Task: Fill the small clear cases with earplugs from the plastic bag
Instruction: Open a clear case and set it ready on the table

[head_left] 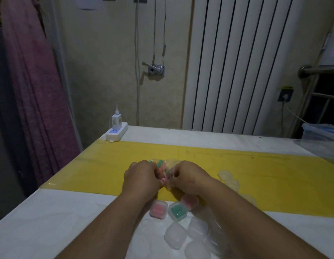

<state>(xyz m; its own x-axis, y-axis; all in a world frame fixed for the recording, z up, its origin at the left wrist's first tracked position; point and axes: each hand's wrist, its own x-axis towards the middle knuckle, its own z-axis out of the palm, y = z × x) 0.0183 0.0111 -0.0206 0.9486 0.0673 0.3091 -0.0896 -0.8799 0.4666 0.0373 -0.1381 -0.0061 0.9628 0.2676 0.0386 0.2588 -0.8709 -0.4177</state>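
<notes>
Nearest, at six o'clock: empty clear cases (pixel 175 235), parked within reach for filling; at centre, left hand (pixel 142 179) and right hand (pixel 186 176), both clamped on plastic bag (pixel 170 163), likely prising it open; filled cases (pixel 158 210) just below; earplugs (pixel 159 163) inside bag, at twelve.

A white bench (pixel 50 217) carries a yellow band (pixel 106 165); clear cases hold pink earplugs (pixel 158 210) and green earplugs (pixel 178 211).

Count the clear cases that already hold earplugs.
3, clustered together: pink-filled case at left, green-filled case beside it, second pink-filled case just beyond, partly behind the right forearm. Others may be hidden.
</notes>
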